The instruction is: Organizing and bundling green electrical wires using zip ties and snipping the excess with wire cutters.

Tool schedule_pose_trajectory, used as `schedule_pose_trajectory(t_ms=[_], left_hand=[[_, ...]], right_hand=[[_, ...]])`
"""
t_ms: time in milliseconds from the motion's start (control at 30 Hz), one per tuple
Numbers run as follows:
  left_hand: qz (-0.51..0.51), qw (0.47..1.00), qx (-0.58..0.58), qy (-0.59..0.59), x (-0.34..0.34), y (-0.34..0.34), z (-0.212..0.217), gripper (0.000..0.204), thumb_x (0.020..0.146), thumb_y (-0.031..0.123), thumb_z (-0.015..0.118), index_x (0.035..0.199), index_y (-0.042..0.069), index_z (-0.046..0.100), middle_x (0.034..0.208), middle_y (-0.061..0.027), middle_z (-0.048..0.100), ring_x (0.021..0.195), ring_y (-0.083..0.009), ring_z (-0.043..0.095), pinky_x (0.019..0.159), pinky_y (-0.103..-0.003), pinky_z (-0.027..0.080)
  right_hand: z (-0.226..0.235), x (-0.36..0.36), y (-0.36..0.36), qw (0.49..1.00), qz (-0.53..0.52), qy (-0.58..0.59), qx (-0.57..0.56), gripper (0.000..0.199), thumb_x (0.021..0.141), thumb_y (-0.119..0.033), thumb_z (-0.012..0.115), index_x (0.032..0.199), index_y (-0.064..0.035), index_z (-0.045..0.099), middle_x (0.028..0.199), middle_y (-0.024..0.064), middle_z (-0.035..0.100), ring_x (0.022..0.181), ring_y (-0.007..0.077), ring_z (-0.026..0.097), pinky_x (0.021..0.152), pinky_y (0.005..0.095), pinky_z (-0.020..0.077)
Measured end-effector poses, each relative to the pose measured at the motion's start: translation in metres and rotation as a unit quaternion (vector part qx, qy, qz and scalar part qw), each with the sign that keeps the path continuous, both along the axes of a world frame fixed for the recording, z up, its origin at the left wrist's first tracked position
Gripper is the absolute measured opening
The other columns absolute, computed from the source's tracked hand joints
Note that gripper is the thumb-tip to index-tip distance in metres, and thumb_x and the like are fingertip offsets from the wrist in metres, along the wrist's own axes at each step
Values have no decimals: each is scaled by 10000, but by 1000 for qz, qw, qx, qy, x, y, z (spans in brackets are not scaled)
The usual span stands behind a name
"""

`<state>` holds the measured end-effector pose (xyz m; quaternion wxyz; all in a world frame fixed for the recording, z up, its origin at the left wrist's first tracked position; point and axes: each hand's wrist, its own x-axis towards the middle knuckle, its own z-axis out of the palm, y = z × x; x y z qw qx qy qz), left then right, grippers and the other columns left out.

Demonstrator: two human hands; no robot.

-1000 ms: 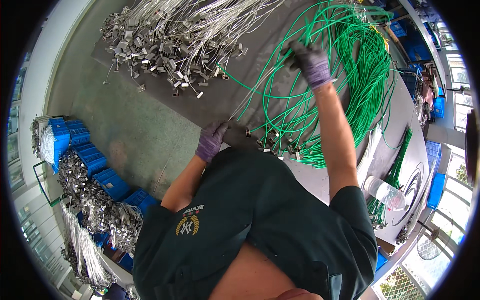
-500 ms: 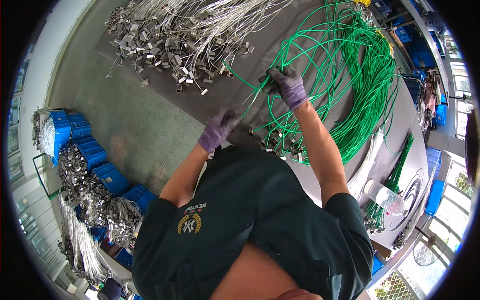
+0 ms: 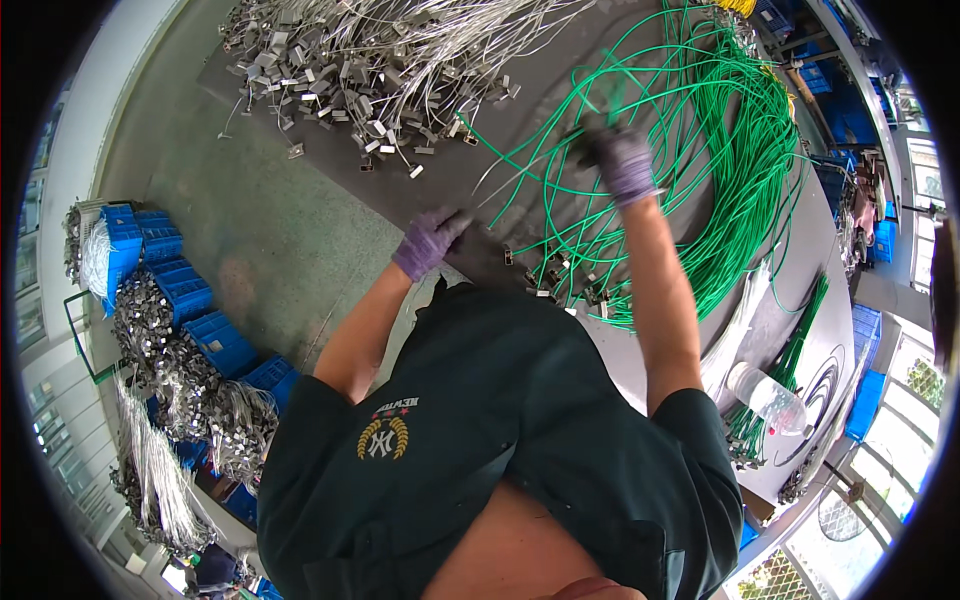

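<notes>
My left hand, in a purple glove with dark fingertips, is closed in a pinch at the table's near edge. From its fingertips a thin pale cable runs up and right toward my other hand. My right hand, gloved the same way, is over the green cables and smeared by motion, so its grip does not show. A blurred green strand lies just above its fingers. Loose green cable ends reach between the hands. Several small metal connectors lie by the near edge, in front of my body.
A big heap of silver connectors with pale cables covers the table's far left. On the right lie a clear plastic bottle and a green cable bundle. Blue crates full of connectors line the floor at left.
My right hand has moved right and slightly up, away from my left hand, and is blurred now. The pale cable between them shows longer. My left hand has barely shifted.
</notes>
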<state>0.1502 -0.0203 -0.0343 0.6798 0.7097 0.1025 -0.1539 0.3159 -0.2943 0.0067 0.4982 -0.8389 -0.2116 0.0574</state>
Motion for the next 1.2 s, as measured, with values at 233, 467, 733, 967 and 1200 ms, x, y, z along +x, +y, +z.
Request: schedule_pose_trajectory(t_ms=[233, 467, 733, 967, 1200], left_hand=[[-16, 982, 152, -115, -2, -7, -1, 208, 861, 245, 592, 896, 49, 650, 604, -24, 543, 514, -83, 497, 445, -249, 385], [-42, 999, 20, 12, -31, 20, -4, 210, 862, 220, 581, 876, 18, 639, 558, -40, 528, 494, -88, 506, 443, -240, 366], [-90, 992, 61, -60, -22, 11, 12, 207, 868, 230, 573, 908, 36, 632, 633, -18, 536, 530, -87, 504, 480, -248, 407], [-23, 998, 63, -11, -19, 8, -2, 231, 869, 271, 578, 921, 53, 635, 663, -21, 567, 552, -81, 523, 504, -235, 431], [-41, 993, -98, 53, -31, 9, -13, 297, 859, 314, 589, 951, 33, 627, 727, -26, 590, 651, -94, 550, 544, -265, 467]], right_hand=[[23, -48, 52, 923, -29, 360, 132, 211, 824, -195, 585, 901, 1, 581, 762, 120, 659, 584, 206, 629, 508, 294, 499], [35, 12, 0, 935, -143, 279, 167, 229, 827, -247, 616, 817, -19, 599, 665, 75, 618, 513, 155, 596, 460, 246, 477], [15, -49, 50, 928, -63, 335, 152, 232, 816, -214, 619, 869, 9, 586, 659, 110, 630, 483, 177, 593, 414, 273, 466], [3, -80, 70, 905, -29, 378, 194, 265, 817, -208, 626, 897, 37, 569, 681, 119, 634, 477, 183, 597, 408, 276, 471], [17, -87, 76, 892, -78, 423, 142, 224, 836, -180, 604, 894, 36, 580, 680, 118, 628, 488, 175, 601, 413, 265, 458]])
